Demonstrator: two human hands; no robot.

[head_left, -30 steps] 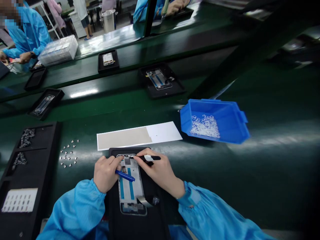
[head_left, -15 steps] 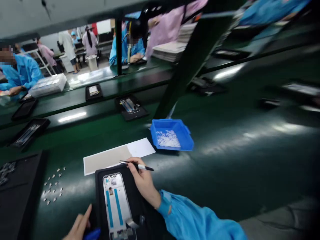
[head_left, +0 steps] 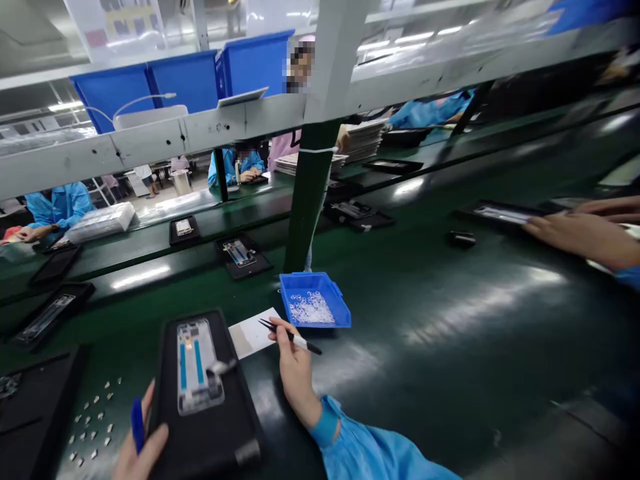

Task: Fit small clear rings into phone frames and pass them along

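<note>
My left hand [head_left: 140, 437] grips the left edge of a black tray [head_left: 220, 427], which is lifted and tilted. A blue tool [head_left: 137, 425], its kind unclear, is also tucked in that hand. In the tray lies a phone frame [head_left: 200, 370] with two blue strips and a loose flex cable [head_left: 223, 366]. My right hand [head_left: 295, 373] is closed round black tweezers [head_left: 293, 339] with a white band, tips pointing left. The tweezers are to the right of the tray, above a white card [head_left: 257, 332] that the tray partly covers.
A blue bin [head_left: 343, 310] of small clear pieces stands beyond my right hand. Small metal parts [head_left: 94, 435] lie scattered at left, beside a large black tray [head_left: 37, 400]. A green post [head_left: 313, 200] rises behind the bin. A co-worker's hands [head_left: 590, 230] hold another tray at right.
My left hand has taken hold of the tray and raised it, tilting it over the card. My right hand still holds the tweezers. The camera view has tipped upward.
</note>
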